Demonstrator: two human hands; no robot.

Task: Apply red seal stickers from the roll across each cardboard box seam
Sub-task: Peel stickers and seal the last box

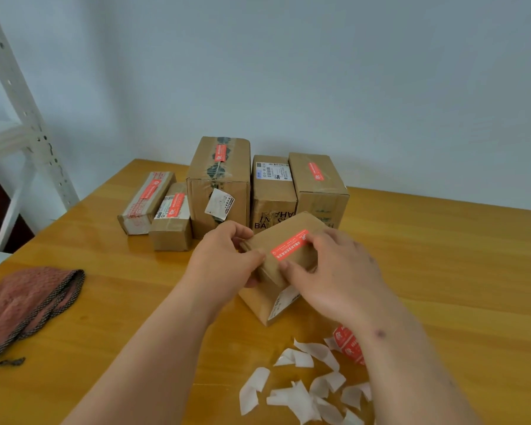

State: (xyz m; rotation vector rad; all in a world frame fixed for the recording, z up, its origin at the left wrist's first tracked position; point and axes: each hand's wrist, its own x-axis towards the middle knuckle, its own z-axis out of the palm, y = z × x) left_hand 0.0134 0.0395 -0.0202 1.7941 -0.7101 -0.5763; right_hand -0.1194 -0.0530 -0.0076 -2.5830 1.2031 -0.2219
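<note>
**Sticker going down on the near box**

So the small cardboard box (284,265) sits in front of a row of 5 other boxes (227,185), and both hands are on it. The left hand (224,259) has its fingers curled round the box's left end, I'd guess to stop it sliding on the table (442,271) while the sticker gets pressed. The right hand (334,271) pinches the box's right side, thumb on the near face and fingers over the top, with the fingertips resting on the right end of the red seal sticker (288,245), which lies across the box top (can't make out the seam under it).

The sticker roll (348,345) sits just behind the right wrist, nearer the camera than the box, handy for the next peel. White backing scraps (304,384) pile up nearer still. 4 of the back boxes already show red seals; the 5th shows none from here. A folded reddish cloth (28,305) lies well left of the box.
</note>
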